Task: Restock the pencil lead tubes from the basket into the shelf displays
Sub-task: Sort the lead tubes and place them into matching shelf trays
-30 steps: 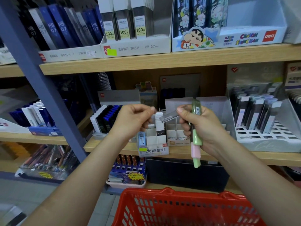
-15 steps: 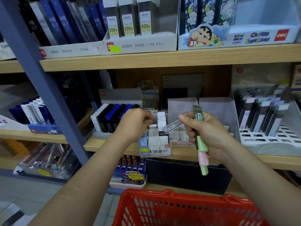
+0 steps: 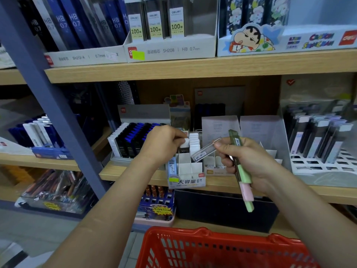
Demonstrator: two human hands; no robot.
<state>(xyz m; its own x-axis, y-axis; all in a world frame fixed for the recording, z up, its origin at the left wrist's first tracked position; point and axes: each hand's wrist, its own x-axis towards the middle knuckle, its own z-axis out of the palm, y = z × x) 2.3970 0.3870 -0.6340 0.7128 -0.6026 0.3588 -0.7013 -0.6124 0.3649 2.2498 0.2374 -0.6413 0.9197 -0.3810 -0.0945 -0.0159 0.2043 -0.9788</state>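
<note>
Head view: the left hand (image 3: 164,144) pinches the white cap of a capped tube (image 3: 184,147) that stands upright, dark body down, in a back compartment of the display box (image 3: 190,180). This box sits at the front edge of the middle shelf (image 3: 135,173). Just right of that tube, a row of white caps (image 3: 194,142) fills the box's next column.

The right hand (image 3: 247,161) is near the left but apart from it. Its thumb and forefinger pinch a clear tube (image 3: 205,149) by the upper right end. The tube's long axis slants down to the left, and its lower end hangs over the box's right side. The other fingers of the same hand curl round a bundle of green and pink tubes (image 3: 244,178). The bundle is nearly upright, with its dark top leaning left and its pale green end pointing down toward the red basket (image 3: 212,248) below.

A tray (image 3: 133,140) of black and blue tubes stands behind the left hand. A white rack (image 3: 318,165) of grey tubes stands toward the shelf's right end. A grey post (image 3: 48,93) slants across the left side.
</note>
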